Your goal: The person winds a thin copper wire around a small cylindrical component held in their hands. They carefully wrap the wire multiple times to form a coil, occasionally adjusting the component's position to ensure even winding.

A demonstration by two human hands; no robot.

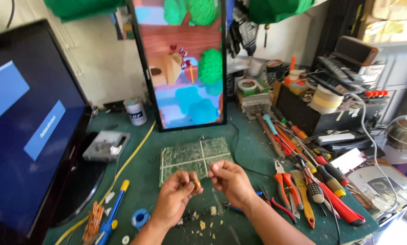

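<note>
Small orange-brown component (196,183) pinched in left hand (176,197) fingertips, just above green mat (253,154). Right hand (230,179) close beside, fingers curled; whether it grips anything, cannot tell. Green circuit board (192,156) lies just behind both hands.

Two bare forearms enter from bottom edge, no sleeves visible up to the frame cut. Left hand (175,198) and right hand (230,180) both bare: no gloves, no watch, no wristband, no rings that can be made out. Fingers (215,167) short, nails unpainted as far as the resolution shows. Forearms slim, wrists uncovered. Elbows and upper arms cut off by frame; clothing not in view. No tattoos, bandages or marks to be made out on either arm.
</note>
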